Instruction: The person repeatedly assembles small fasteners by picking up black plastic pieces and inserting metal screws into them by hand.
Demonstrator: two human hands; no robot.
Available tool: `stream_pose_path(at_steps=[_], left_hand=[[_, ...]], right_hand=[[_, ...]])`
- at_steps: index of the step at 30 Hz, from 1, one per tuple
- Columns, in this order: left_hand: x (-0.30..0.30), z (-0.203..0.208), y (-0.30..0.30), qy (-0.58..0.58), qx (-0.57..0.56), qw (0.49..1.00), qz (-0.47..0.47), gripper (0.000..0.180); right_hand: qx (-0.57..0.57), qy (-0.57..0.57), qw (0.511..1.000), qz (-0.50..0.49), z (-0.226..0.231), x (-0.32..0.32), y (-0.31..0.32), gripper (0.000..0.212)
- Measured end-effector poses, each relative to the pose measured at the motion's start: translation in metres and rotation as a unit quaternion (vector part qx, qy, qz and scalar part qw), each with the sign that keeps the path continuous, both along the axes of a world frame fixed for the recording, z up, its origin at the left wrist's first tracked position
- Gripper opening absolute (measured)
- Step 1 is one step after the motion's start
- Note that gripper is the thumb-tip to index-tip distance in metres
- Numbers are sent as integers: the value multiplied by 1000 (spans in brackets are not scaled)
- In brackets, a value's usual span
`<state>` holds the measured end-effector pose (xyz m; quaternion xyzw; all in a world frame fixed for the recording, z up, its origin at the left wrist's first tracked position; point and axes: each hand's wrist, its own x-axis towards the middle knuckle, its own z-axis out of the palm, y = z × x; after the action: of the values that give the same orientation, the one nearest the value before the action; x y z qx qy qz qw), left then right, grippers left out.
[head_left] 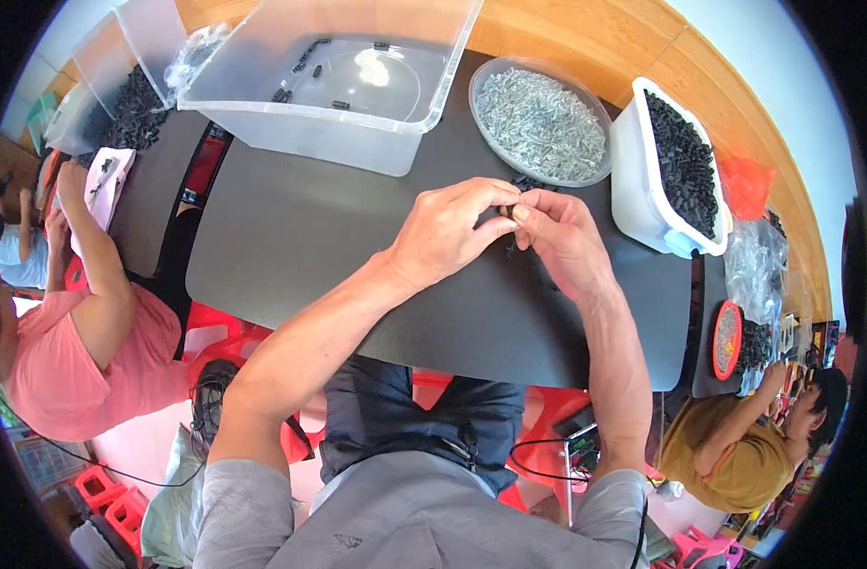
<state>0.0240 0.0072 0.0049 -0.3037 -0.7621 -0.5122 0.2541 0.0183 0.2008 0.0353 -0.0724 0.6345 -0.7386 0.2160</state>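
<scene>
My left hand (449, 230) and my right hand (568, 245) meet over the dark table, fingertips pinched together. Between them is a small black plastic part (510, 211), mostly covered by the fingers. Thumb and forefinger of each hand press on it. A few more small black parts (528, 182) lie on the table just behind my fingers. Beyond my hands stands a round clear bowl (474, 106) heaped with small clear and silvery pieces (542, 123). To its right a white tub (632, 194) is full of short black plastic parts (682, 156).
A large clear bin (329, 142) with several black parts on its bottom stands at the back left. The dark tabletop (291, 237) reaches toward my lap. People in pink (120, 332) and in mustard (737, 450) sit at either side. A red bag (744, 185) lies beyond the tub.
</scene>
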Motion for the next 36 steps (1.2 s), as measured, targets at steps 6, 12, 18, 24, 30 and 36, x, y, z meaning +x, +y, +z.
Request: stream_pose_path(at_steps=[6,12,18,24,30,36], left_hand=[[3,0,4,-67,77,995,-9,32],[6,2,4,-98,127,987,-25,26],[6,5,1,-164,119,977,-59,28],[4,4,-3,-114,90,989,-36,26],[2,-1,3,-117,65,991,-29,62],[-14,-8,1,-118,73,988,68,58]], right_hand=[[-82,-14,996,9,3,-1,1,19],[-93,-11,995,30,1,-1,3,19],[-87,-14,996,24,-1,-3,5,21],[-57,-6,998,12,4,-5,-1,17],[94,47,992,-64,16,2,-1,8],[199,165,964,-57,63,-23,-23,13]])
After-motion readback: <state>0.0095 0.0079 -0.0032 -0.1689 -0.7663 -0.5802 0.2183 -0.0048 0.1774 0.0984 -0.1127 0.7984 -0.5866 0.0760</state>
